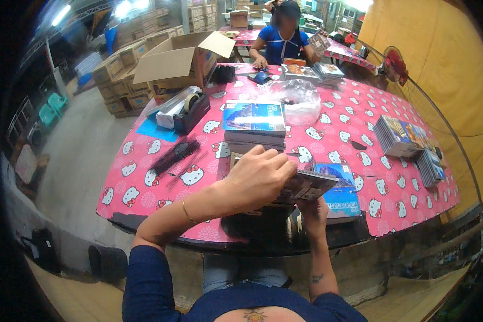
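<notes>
In front of me, at the table's near edge, my right hand [312, 214] grips a dark wire-bound booklet [308, 186] from below, its near edge tilted up. My left hand [260, 174] is over the booklet's left side with fingers curled and closed; what its fingertips pinch is hidden. Under both hands is a black device [252, 222], mostly covered by them. Just beyond my left hand stands a stack of booklets [254, 118] with a blue mountain cover. Another blue-covered stack [341, 193] lies right of my right hand.
Black binding wires [174, 156] lie on the left, near a tape dispenser [192, 112] and an open carton [172, 67]. Clear plastic [300, 102] sits mid-table. Booklet stacks [402, 137] stand at right. Across the table a person [284, 45] holds a booklet. A fan [394, 65] stands beyond.
</notes>
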Available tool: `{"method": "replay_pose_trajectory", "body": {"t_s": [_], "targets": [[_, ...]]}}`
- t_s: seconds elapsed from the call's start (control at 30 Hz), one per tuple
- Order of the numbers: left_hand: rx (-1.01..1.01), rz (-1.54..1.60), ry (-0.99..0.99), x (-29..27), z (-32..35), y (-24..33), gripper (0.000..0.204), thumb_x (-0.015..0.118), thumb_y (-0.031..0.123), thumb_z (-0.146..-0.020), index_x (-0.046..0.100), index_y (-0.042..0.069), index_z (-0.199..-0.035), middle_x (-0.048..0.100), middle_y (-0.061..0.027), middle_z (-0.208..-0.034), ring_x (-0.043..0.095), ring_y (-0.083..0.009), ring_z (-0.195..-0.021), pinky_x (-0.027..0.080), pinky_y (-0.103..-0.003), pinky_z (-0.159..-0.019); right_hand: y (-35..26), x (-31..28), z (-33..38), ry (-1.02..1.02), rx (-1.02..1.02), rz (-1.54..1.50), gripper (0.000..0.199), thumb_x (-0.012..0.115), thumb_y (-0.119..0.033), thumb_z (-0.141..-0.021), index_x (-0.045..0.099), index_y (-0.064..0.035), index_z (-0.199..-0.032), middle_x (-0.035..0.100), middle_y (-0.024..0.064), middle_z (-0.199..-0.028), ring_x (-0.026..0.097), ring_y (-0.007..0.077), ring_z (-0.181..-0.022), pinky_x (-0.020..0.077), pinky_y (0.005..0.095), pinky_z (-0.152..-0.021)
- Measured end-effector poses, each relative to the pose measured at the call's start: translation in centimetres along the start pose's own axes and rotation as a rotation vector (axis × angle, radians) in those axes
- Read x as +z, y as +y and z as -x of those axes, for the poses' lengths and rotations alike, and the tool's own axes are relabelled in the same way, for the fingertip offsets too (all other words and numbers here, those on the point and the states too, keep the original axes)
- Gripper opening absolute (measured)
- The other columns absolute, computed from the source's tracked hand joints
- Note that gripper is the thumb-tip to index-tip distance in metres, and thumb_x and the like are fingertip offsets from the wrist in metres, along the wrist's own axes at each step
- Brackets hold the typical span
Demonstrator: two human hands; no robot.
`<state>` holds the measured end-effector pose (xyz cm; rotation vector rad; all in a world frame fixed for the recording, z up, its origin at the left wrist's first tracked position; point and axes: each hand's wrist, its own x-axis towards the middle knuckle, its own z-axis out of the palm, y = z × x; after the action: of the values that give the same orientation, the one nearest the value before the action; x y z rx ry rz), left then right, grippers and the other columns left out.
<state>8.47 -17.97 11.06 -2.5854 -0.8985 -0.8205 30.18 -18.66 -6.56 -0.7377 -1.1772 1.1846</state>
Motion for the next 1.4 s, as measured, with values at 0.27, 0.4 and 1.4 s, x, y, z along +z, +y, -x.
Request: {"method": "replay_pose_trajectory", "body": {"t_s": [0.27,0.4,1.4], "targets": [[0.043,-0.017,-0.045,-0.1,-0.9,1.3,0.022,0.061,0.013,-0.079,0.059,0.005,-0.099,0.059,-0.0064,-0.086,0.063,-0.0232,-0.082,0.044,-0.036,-0.072,-0.7,-0.3,0.5,0.014,0.060,-0.187,0.042,0.064,0.009,-0.090,0.055,-0.0025,-0.129,0.061,0.0062,-0.124,0.059,0.0175,-0.113,0.0495,0.0335,-0.096],[0.057,-0.019,-0.053,0.8,-1.1,1.5,0.019,0.062,0.014,-0.079,0.058,0.006,-0.095,0.059,-0.0068,-0.086,0.063,-0.0234,-0.082,0.045,-0.036,-0.071,-0.6,-0.8,0.3,-0.014,0.015,-0.052,0.042,0.063,0.009,-0.090,0.054,-0.0023,-0.130,0.061,0.0062,-0.125,0.059,0.0178,-0.113,0.0495,0.0341,-0.097],[-0.433,-0.190,-0.029,6.5,12.2,3.4,0.050,0.066,0.022,-0.089,0.056,0.012,-0.137,0.055,-0.0148,-0.138,0.049,-0.0316,-0.132,0.023,-0.060,-0.115,1.8,2.7,0.3,-0.097,0.031,0.124,0.023,0.064,-0.003,-0.094,0.059,-0.0020,-0.117,0.065,0.0053,-0.108,0.060,0.0129,-0.101,0.0468,0.0292,-0.093]]}}
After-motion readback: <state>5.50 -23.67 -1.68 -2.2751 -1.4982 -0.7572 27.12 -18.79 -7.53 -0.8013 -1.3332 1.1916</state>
